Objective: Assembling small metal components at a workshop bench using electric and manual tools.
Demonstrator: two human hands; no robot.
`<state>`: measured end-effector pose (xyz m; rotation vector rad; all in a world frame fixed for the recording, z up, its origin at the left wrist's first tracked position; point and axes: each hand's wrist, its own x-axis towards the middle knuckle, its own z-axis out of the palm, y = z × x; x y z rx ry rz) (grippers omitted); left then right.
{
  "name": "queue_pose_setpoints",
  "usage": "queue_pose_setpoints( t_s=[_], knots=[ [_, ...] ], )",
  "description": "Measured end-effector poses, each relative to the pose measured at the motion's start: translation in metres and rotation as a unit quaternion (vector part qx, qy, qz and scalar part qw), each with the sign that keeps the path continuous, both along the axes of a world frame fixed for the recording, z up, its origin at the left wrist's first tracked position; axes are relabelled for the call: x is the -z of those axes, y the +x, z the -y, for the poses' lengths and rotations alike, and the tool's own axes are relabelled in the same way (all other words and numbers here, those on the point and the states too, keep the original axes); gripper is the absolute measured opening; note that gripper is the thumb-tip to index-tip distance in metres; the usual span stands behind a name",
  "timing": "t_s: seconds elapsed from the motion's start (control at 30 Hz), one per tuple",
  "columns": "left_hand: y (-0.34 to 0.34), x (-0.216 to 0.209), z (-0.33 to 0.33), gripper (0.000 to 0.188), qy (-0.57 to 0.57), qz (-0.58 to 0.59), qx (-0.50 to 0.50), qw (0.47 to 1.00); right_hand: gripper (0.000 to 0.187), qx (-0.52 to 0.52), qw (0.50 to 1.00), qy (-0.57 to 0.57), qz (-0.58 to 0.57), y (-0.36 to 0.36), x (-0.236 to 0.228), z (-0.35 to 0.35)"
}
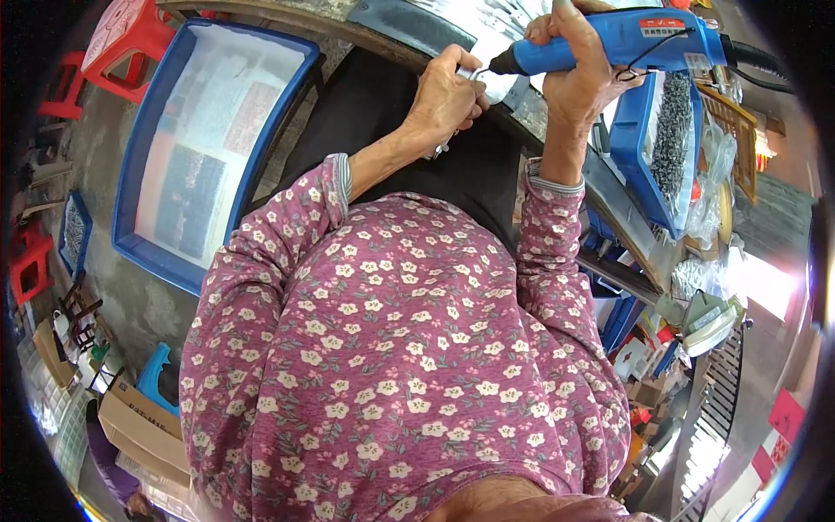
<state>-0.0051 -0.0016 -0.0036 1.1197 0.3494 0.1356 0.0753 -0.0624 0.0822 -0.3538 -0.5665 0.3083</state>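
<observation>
My right hand [576, 74] is wrapped round a blue corded electric screwdriver [622, 36], which lies nearly level at the top of the view. Its black nose [504, 61] points left toward my left hand [437, 100]. Pinched in the fingers of that hand is a small silvery metal part [470, 75], and the driver's tip meets or nearly meets it. The fingers partly cover this part, so its exact kind cannot be made out. Another bit of shiny metal [440, 150] shows below the left palm. Both hands are over the near edge of the workbench [400, 30].
A blue-rimmed tray [122, 204] stands on my left. To the right, a blue bin [633, 143] holds many small dark metal pieces. A black cord [761, 59] trails from the screwdriver. Red stools [130, 43] and a cardboard box [143, 431] are farther left.
</observation>
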Motion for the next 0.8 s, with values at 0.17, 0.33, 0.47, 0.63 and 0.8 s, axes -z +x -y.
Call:
queue_pose_setpoints(
  t_s=[0.17, 0.33, 0.47, 0.63, 0.8],
  knots=[
    [0.000, 0.003, 0.000, 0.015, -0.002, 0.014, 0.000, 1.000, 0.021, 0.014, 1.000, -0.027, -0.002, -0.008, -0.008, -0.006],
    [-0.007, -0.001, -0.004, 0.018, 0.010, 0.006, -0.006, 1.000, 0.019, 0.156, 0.965, -0.185, 0.099, -0.016, -0.007, -0.013],
    [-0.001, 0.001, 0.002, 0.018, -0.025, 0.007, -0.004, 1.000, 0.017, 0.307, 0.816, -0.447, 0.198, -0.030, -0.030, -0.001],
    [-0.004, 0.005, -0.003, 0.017, -0.027, 0.010, -0.013, 1.000, 0.016, 0.256, 0.870, -0.378, 0.183, -0.021, -0.024, -0.011],
    [0.000, -0.009, 0.007, 0.019, 0.012, 0.031, -0.015, 0.999, 0.015, 0.151, 0.948, -0.192, 0.203, 0.013, 0.013, 0.002]
  ],
)
